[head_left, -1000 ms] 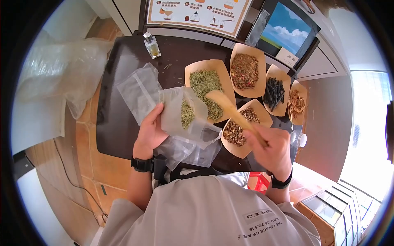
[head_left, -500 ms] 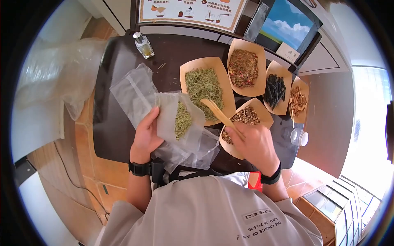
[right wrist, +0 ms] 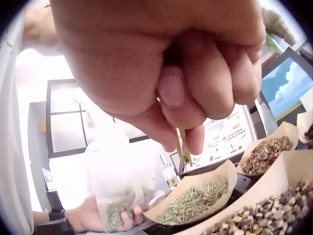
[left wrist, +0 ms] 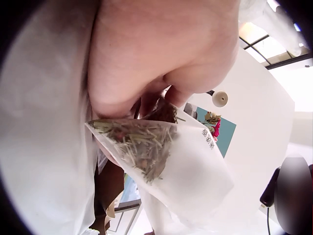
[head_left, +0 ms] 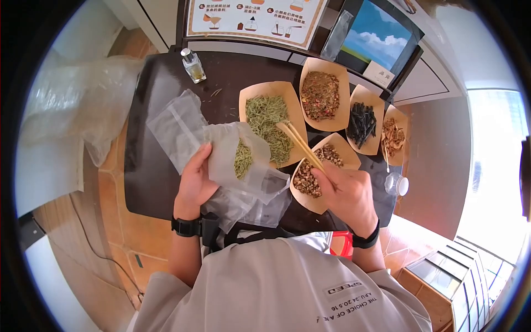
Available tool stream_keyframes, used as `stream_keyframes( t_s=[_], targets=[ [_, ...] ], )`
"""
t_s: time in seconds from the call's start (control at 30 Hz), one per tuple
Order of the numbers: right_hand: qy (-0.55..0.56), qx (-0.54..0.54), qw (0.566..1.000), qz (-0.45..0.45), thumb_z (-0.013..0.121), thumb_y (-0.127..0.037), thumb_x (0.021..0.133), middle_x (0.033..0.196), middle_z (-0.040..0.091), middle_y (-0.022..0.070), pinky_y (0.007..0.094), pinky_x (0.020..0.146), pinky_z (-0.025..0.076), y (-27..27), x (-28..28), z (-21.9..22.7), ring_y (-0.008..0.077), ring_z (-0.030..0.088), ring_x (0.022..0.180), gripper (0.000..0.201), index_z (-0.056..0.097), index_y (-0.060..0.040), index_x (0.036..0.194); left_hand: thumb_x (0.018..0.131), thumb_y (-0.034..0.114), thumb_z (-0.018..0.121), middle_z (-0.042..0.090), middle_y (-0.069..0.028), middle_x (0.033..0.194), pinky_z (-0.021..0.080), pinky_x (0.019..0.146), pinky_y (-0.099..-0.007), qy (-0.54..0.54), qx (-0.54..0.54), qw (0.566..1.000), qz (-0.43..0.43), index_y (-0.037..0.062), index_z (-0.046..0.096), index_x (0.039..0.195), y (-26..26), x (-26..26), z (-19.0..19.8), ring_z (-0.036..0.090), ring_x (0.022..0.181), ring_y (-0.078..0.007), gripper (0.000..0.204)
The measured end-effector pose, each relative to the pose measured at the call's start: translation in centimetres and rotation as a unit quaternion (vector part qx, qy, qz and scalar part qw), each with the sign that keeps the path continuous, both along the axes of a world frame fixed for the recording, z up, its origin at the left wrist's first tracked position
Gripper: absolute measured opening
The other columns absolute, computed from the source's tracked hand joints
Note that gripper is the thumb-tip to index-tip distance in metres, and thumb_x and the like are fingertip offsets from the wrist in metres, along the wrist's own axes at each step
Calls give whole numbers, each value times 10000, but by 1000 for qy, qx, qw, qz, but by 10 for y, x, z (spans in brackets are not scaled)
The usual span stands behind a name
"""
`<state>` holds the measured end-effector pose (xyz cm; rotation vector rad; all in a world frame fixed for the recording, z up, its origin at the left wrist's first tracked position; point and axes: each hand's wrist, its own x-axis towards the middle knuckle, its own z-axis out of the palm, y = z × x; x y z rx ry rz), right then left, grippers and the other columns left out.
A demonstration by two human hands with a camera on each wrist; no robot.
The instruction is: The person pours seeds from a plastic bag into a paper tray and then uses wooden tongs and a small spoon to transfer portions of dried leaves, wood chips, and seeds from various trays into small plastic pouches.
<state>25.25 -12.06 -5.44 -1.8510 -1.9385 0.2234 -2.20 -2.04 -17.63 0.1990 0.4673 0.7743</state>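
Observation:
My left hand (head_left: 196, 177) grips a translucent pouch (head_left: 257, 180) by its side, thumb on the near face. Dried green herb clippings (head_left: 242, 159) show through the pouch, and in the left wrist view they fill one corner of it. My right hand (head_left: 351, 193) pinches wooden tongs (head_left: 304, 146), whose two arms point toward the paper tray (head_left: 247, 91) of green herb. The tongs' tips overlap that herb in the head view. Below the tongs lies a tray (head_left: 310, 205) of brown chopped pieces.
Further trays hold a reddish-brown mix (head_left: 321, 97), black strips (head_left: 362, 124) and tan slices (head_left: 392, 137). More clear pouches (head_left: 177, 130) lie on the dark table (head_left: 149, 166). A glass bottle (head_left: 193, 66) stands at the back left; a small capped jar (head_left: 396, 184) lies at the right edge.
My right hand has moved left and the tongs have turned, so both arms now show, with their tips over the green herb. My left hand keeps its hold on the pouch.

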Motion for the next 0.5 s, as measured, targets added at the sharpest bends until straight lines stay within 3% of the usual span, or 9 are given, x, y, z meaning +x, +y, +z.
stream_keyframes(
  t_s=[0.1,0.23,0.3,0.33,0.4,0.5],
  targets=[
    [100,-4,995,-4,758,-81,828,527,518,110,335,438,395,-4,-3,25,276,504,441,93,704,-11,858,1043,254,457,603,-114,1312,448,1046,-438,26,-7,1000,4,14,507,1351,0,0,-1,585,1202,-254,394],
    [80,-47,992,83,763,-133,830,536,534,88,375,442,441,-5,-21,36,277,561,463,108,678,-66,821,1040,256,466,605,-113,1303,450,1043,-437,-9,-25,1000,1,16,512,1344,1,-4,-9,590,1193,-251,389],
    [95,-45,992,76,762,-137,833,542,542,91,370,446,445,-5,-23,34,278,565,467,104,687,-65,833,1060,239,411,570,-130,1372,410,1099,-443,-124,-14,992,-23,3,483,1390,2,-6,-14,551,1256,-276,411],
    [109,-43,991,71,761,-141,835,548,550,94,365,451,449,-5,-23,34,280,570,472,102,695,-63,845,1060,239,411,570,-130,1372,410,1099,-443,-124,-13,992,-22,3,483,1390,3,-5,-14,551,1256,-276,411],
    [164,-87,982,-14,737,-157,866,572,570,123,350,460,443,-8,-13,38,282,578,482,112,727,-55,910,1063,237,395,572,-138,1370,400,1108,-454,-101,-34,994,-7,-3,489,1384,1,-5,-10,548,1259,-286,412],
    [148,-135,976,-81,709,-174,891,568,556,145,366,464,438,-8,5,41,312,569,490,133,715,-41,880,1065,236,375,570,-150,1373,395,1112,-465,-108,-65,992,2,-12,495,1376,1,-4,-5,548,1259,-298,416]
  ],
)
